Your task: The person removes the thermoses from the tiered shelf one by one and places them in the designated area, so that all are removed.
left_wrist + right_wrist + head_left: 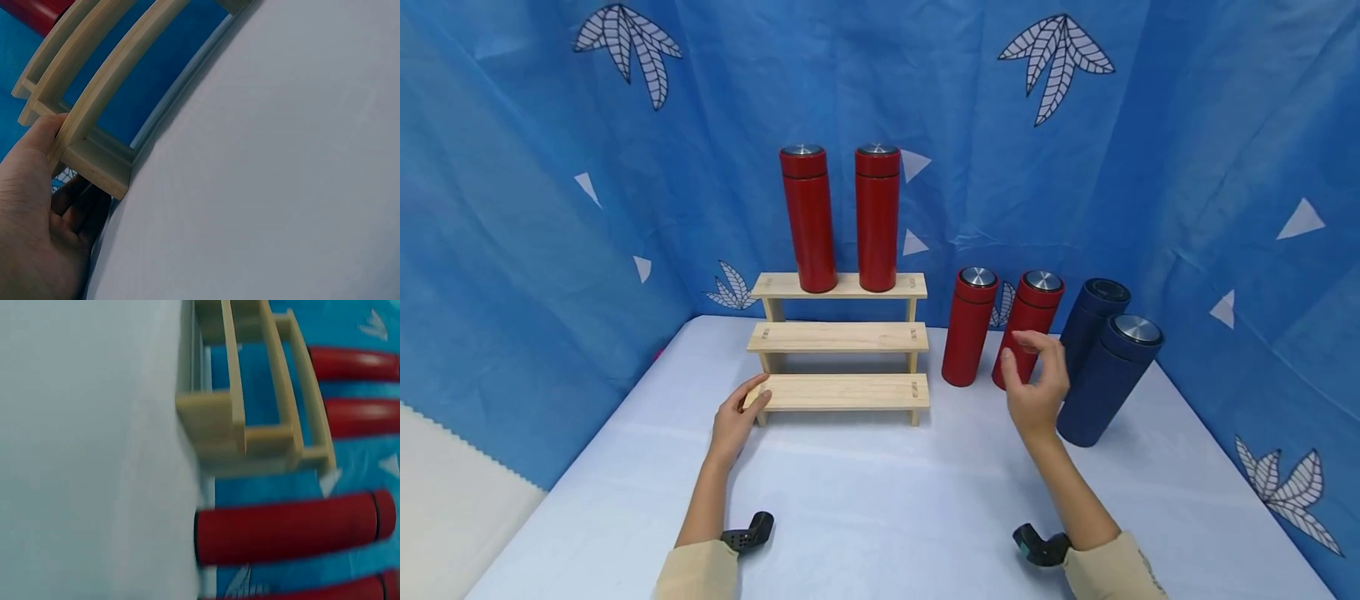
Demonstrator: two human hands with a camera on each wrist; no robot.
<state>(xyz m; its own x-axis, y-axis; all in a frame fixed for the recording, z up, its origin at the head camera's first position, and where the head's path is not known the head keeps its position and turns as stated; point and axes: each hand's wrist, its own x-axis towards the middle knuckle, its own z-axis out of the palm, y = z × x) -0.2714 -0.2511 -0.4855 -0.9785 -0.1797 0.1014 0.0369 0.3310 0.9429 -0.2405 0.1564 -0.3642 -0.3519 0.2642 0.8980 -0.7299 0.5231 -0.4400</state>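
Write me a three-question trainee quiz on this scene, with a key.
1. How many silver-topped red cylindrical flasks stand on the three-tiered pale wooden rack?
2. True or false: the person's bare left hand grips the rack's lowest tier at its left end.
3. Where do both dark-blue cylindrical flasks stand? A) middle tier; B) white tabletop; C) top tier.

Key: 1. Two. 2. True. 3. B.

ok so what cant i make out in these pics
Rear blue flask: head view, lower part behind front blue flask.
Rightmost red flask: head view, partly behind right hand.
Corner red flask: left wrist view, mostly cut off by top-left edges.
Shelf grain: right wrist view, lost to blur.
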